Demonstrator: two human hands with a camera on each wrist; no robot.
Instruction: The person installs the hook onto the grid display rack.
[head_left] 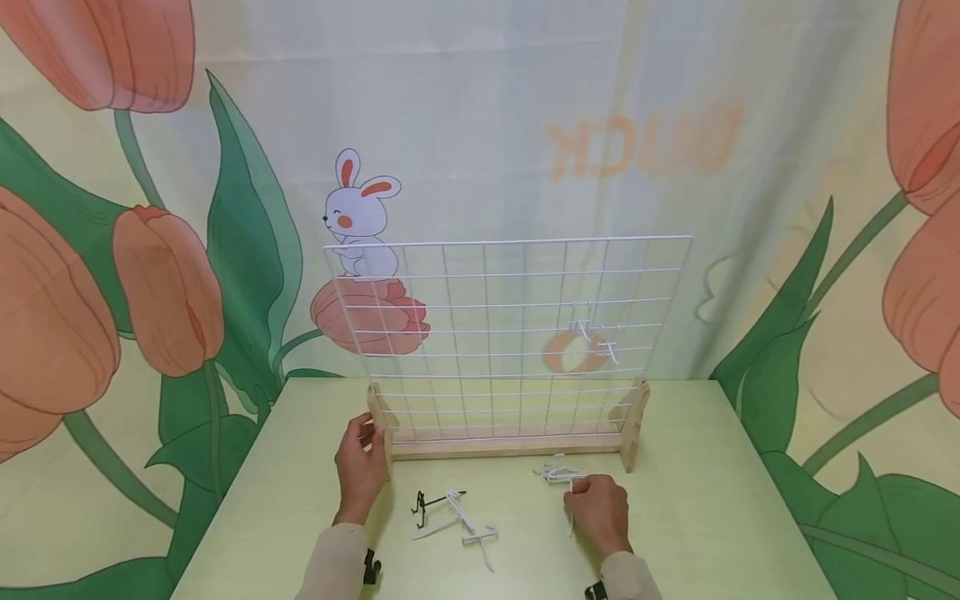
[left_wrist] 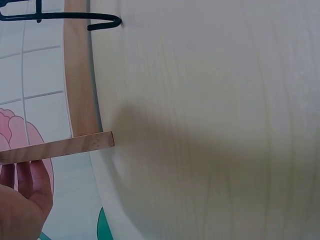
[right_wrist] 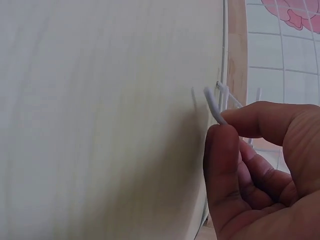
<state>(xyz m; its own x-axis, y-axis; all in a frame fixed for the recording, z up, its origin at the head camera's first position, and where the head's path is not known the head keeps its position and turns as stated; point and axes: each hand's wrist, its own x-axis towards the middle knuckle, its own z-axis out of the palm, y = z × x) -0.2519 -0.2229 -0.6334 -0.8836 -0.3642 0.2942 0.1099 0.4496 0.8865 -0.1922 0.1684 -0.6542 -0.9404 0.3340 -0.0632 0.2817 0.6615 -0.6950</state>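
Observation:
A white wire grid panel point(head_left: 506, 312) stands upright in a wooden stand point(head_left: 506, 446). My left hand point(head_left: 360, 468) is at the left end; in the left wrist view its fingertips touch the outer face of the wooden foot point(left_wrist: 75, 146). Between the thumb and index finger of my right hand point(head_left: 598, 510) a white hook point(right_wrist: 214, 106) is pinched, its coated end sticking out; most of it is hidden by the fingers. Just beyond that hand lies a small pile of white hooks point(head_left: 558, 473). Two hooks point(head_left: 582, 329) hang on the right part of the grid.
Several loose hooks lie on the pale table point(head_left: 697, 500) before the stand: a black hook point(head_left: 422, 508) and white hooks point(head_left: 480, 537). In the left wrist view the black hook point(left_wrist: 75, 16) shows at the top. Behind the table hangs a printed curtain point(head_left: 480, 125).

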